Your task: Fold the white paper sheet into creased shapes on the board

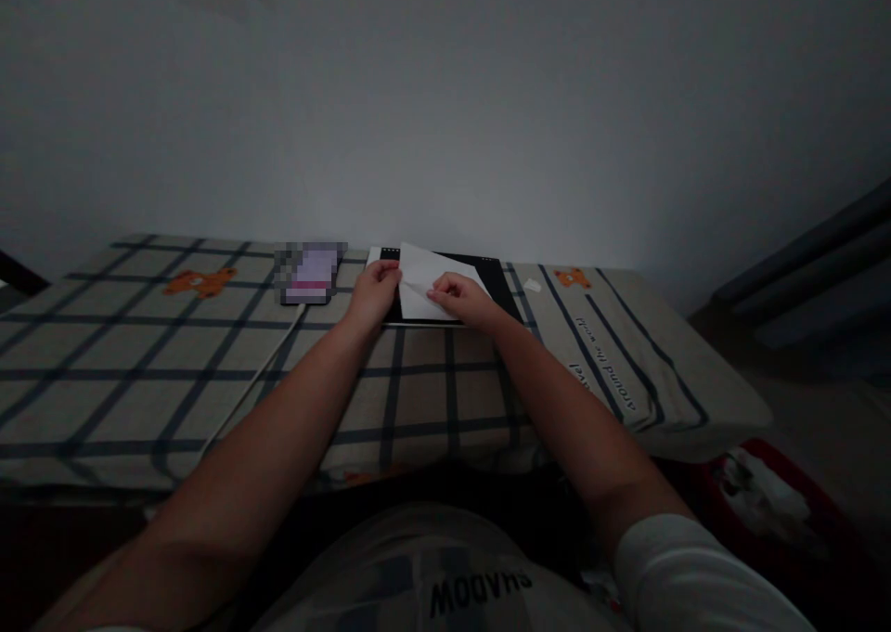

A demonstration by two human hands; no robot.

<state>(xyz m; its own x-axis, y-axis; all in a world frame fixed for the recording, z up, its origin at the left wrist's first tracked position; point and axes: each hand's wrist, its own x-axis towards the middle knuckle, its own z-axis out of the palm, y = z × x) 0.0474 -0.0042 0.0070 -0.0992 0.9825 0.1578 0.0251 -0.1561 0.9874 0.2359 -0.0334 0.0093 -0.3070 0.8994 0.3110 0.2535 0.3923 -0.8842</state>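
Note:
A sheet of white paper [435,268] with a crease in it stands partly raised over a flat black board or book [497,289] with a pale left edge. At the paper's left edge, my left hand [377,289] pinches it between thumb and fingers. My right hand [462,298] has its fingers curled together on the paper's right part, near the middle. Whether the right fingers grip a fold or only press on it is hard to see in the dim light.
A phone [313,275] with a pale cable [254,380] lies to the left on the checked tablecloth [445,381]. A small white scrap [533,285] lies right of the board. The wall [445,122] rises behind the table. A red bin [766,456] holding white waste stands at lower right.

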